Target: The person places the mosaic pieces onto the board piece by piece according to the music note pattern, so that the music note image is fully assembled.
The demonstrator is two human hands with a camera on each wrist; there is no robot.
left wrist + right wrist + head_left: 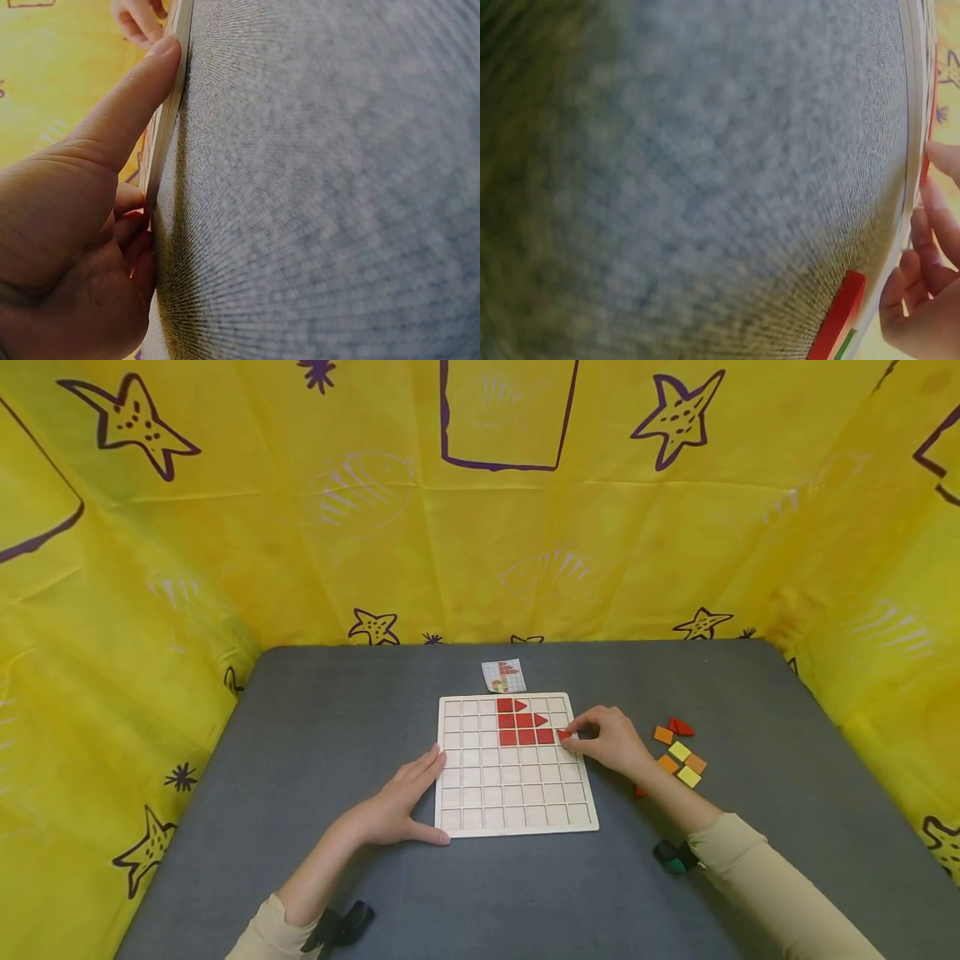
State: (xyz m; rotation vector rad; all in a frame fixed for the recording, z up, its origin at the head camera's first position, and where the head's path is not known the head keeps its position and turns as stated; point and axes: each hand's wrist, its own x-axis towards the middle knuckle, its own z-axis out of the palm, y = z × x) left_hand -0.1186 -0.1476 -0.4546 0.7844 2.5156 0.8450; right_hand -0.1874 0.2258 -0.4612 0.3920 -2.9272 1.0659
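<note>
A pale wooden grid board (517,795) lies on the dark table. Red squares (516,721) fill part of its upper rows, and red triangles (541,721) end the top two rows. At the right end of the third row my right hand (611,742) pinches another red triangle (564,735) between thumb and fingertip; the right wrist view shows its thin red edge (925,169). My left hand (396,803) steadies the board's left side, fingers along the edge and thumb at the near corner. The left wrist view shows that thumb (135,105) stretched along the board's rim.
A small printed pattern card (504,676) lies just beyond the board. Right of the board are loose tiles: orange squares (663,735), yellow squares (679,751) and red triangles (681,727), some partly behind my right forearm. A yellow patterned cloth (480,552) surrounds the table's far side.
</note>
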